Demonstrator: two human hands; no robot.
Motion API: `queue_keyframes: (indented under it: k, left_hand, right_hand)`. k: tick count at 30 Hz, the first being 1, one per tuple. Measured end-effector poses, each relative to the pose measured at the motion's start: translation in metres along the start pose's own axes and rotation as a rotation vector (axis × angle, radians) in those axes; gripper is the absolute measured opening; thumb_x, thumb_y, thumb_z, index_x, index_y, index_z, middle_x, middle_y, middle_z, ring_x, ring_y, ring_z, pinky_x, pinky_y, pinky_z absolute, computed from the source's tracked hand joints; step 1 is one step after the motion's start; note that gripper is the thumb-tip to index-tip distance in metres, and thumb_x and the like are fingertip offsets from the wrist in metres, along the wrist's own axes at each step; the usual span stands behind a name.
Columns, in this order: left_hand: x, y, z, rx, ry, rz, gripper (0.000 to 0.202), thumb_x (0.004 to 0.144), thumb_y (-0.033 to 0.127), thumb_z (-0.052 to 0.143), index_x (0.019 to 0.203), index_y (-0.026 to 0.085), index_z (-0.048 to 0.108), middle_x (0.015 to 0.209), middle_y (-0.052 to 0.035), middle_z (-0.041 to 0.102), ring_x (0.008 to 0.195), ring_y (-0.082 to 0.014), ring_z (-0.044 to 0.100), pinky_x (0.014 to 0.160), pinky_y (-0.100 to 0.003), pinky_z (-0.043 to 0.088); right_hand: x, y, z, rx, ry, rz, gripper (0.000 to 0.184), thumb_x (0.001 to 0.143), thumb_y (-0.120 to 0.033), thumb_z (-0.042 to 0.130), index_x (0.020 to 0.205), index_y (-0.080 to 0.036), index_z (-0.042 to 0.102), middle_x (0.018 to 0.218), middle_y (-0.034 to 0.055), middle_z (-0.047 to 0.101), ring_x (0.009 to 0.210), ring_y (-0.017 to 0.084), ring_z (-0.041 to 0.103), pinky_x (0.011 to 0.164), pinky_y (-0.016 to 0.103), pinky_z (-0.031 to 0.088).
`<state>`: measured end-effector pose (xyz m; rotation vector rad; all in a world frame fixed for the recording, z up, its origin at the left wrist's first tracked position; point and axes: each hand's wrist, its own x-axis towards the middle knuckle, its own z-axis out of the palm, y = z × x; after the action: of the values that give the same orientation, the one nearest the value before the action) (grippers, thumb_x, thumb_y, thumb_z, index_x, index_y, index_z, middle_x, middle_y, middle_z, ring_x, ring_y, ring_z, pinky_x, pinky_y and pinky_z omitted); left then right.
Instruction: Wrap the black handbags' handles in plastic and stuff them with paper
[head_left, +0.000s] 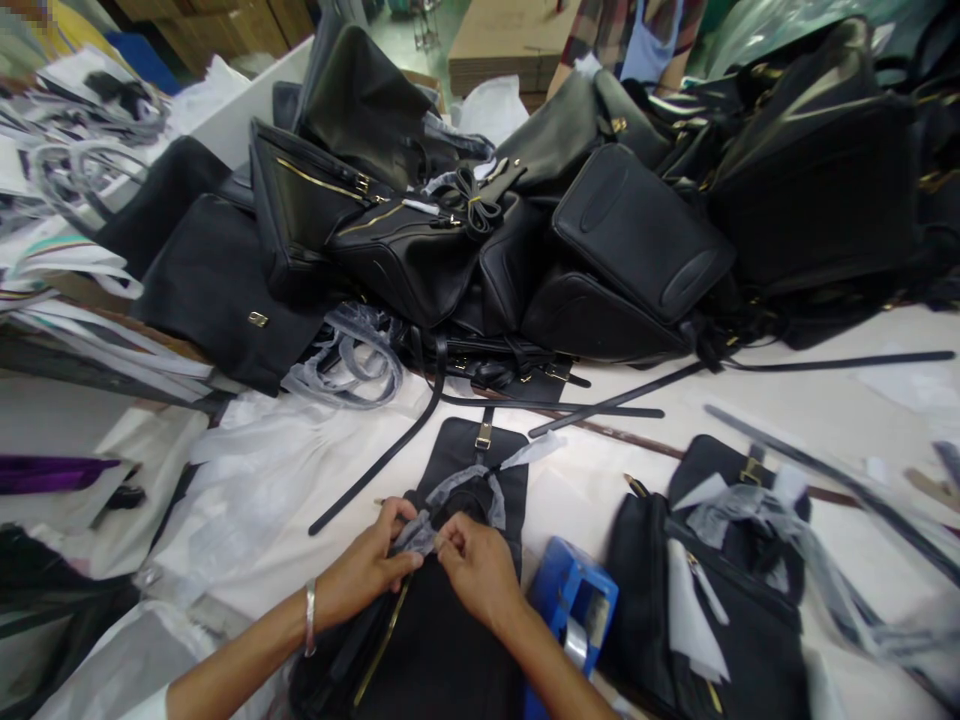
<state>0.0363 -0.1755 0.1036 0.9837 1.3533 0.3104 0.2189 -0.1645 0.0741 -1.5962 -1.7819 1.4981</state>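
Observation:
A black backpack [450,640] with a gold zipper lies in front of me, its top flap [450,450] laid back and a gold buckle [484,432] on it. Translucent plastic wrap [416,535] covers a strap or handle near the bag's top. My left hand [375,560], with a silver bangle on its wrist, grips that wrap between thumb and fingers. From the other side my right hand [472,560] pinches the wrap with its fingertips, close to the left hand. What lies under the wrap is partly hidden by my fingers.
A blue tape dispenser [574,610] stands just right of the backpack. Further right lies a second black backpack [735,600] with plastic-wrapped straps. Several black bags [637,230] are piled along the back. Loose black straps [382,460] cross the white table [645,540]. Plastic sheets [225,500] lie left.

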Motion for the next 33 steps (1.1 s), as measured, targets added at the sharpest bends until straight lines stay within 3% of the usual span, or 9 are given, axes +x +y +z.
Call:
queue_keyframes:
  k: [6, 11, 15, 17, 20, 25, 27, 30, 33]
  left_hand:
    - [0.000, 0.006, 0.000, 0.255, 0.111, 0.038, 0.020, 0.081, 0.035, 0.059, 0.092, 0.024, 0.046, 0.065, 0.0079, 0.050, 0.055, -0.0109, 0.045, 0.051, -0.021, 0.034]
    - [0.004, 0.002, 0.001, 0.216, 0.052, 0.038, 0.025, 0.085, 0.042, 0.051, 0.080, 0.019, 0.056, 0.063, 0.0049, 0.050, 0.054, -0.0113, 0.044, 0.051, -0.022, 0.031]
    - [0.008, -0.005, -0.001, 0.149, 0.037, 0.007, 0.032, 0.086, 0.046, 0.049, 0.071, 0.018, 0.055, 0.057, 0.0053, 0.045, 0.051, -0.0112, 0.041, 0.050, -0.022, 0.028]
    - [0.009, -0.006, -0.002, 0.124, 0.019, -0.008, 0.033, 0.086, 0.047, 0.049, 0.070, 0.018, 0.054, 0.058, 0.0049, 0.046, 0.051, -0.0113, 0.042, 0.050, -0.023, 0.029]
    - [0.008, -0.003, -0.003, 0.110, 0.016, -0.061, 0.037, 0.086, 0.050, 0.045, 0.072, 0.017, 0.056, 0.060, 0.0036, 0.049, 0.050, -0.0116, 0.043, 0.050, -0.023, 0.029]
    - [0.007, 0.002, -0.004, 0.156, 0.060, -0.085, 0.045, 0.086, 0.056, 0.042, 0.069, 0.018, 0.058, 0.056, 0.0033, 0.050, 0.052, -0.0133, 0.045, 0.052, -0.023, 0.031]
    - [0.007, 0.002, -0.004, 0.173, 0.084, -0.096, 0.046, 0.086, 0.056, 0.042, 0.068, 0.018, 0.059, 0.054, 0.0034, 0.051, 0.052, -0.0136, 0.045, 0.052, -0.023, 0.030]
    - [0.007, 0.001, -0.006, 0.169, 0.066, -0.109, 0.045, 0.087, 0.054, 0.041, 0.069, 0.017, 0.061, 0.056, 0.0026, 0.054, 0.052, -0.0134, 0.044, 0.052, -0.023, 0.030]
    - [0.007, 0.001, -0.010, 0.162, 0.046, -0.108, 0.045, 0.088, 0.052, 0.041, 0.071, 0.017, 0.063, 0.058, 0.0022, 0.055, 0.052, -0.0134, 0.045, 0.052, -0.024, 0.030]
  right_hand:
    - [-0.002, -0.001, 0.002, 0.053, 0.032, 0.002, 0.010, 0.084, -0.019, 0.052, 0.077, -0.021, 0.060, 0.066, -0.0031, 0.061, 0.060, 0.012, 0.057, 0.055, 0.022, 0.034]
    - [-0.001, 0.001, -0.006, 0.011, 0.013, -0.107, 0.010, 0.087, -0.019, 0.049, 0.081, -0.021, 0.057, 0.067, -0.0037, 0.059, 0.062, 0.013, 0.056, 0.059, 0.022, 0.040]
    - [0.014, 0.005, -0.025, -0.181, 0.189, -0.196, 0.025, 0.088, -0.015, 0.047, 0.111, -0.019, 0.054, 0.106, 0.0061, 0.060, 0.099, 0.018, 0.057, 0.083, 0.029, 0.044]
    - [0.024, 0.009, -0.030, -0.289, 0.162, -0.211, 0.039, 0.086, -0.012, 0.050, 0.125, -0.019, 0.048, 0.119, 0.0087, 0.056, 0.105, 0.019, 0.056, 0.086, 0.029, 0.044]
    - [0.034, 0.015, -0.030, -0.381, 0.034, -0.227, 0.030, 0.089, -0.011, 0.047, 0.113, -0.023, 0.058, 0.107, 0.0050, 0.061, 0.090, 0.015, 0.060, 0.078, 0.025, 0.045]
    - [0.040, 0.021, -0.027, -0.425, 0.052, -0.314, 0.017, 0.092, -0.017, 0.047, 0.086, -0.019, 0.063, 0.088, 0.0045, 0.062, 0.088, 0.018, 0.054, 0.079, 0.028, 0.041]
    - [0.039, 0.020, -0.029, -0.390, 0.047, -0.346, 0.011, 0.090, -0.017, 0.051, 0.093, -0.019, 0.062, 0.092, 0.0045, 0.062, 0.090, 0.018, 0.052, 0.081, 0.029, 0.039]
    - [0.039, 0.018, -0.032, -0.321, 0.012, -0.396, 0.020, 0.089, -0.018, 0.056, 0.108, -0.021, 0.059, 0.102, 0.0040, 0.064, 0.097, 0.019, 0.052, 0.085, 0.030, 0.037]
    - [0.041, 0.019, -0.034, -0.327, -0.025, -0.409, 0.018, 0.089, -0.015, 0.052, 0.100, -0.024, 0.064, 0.094, 0.0020, 0.066, 0.094, 0.019, 0.052, 0.082, 0.030, 0.035]
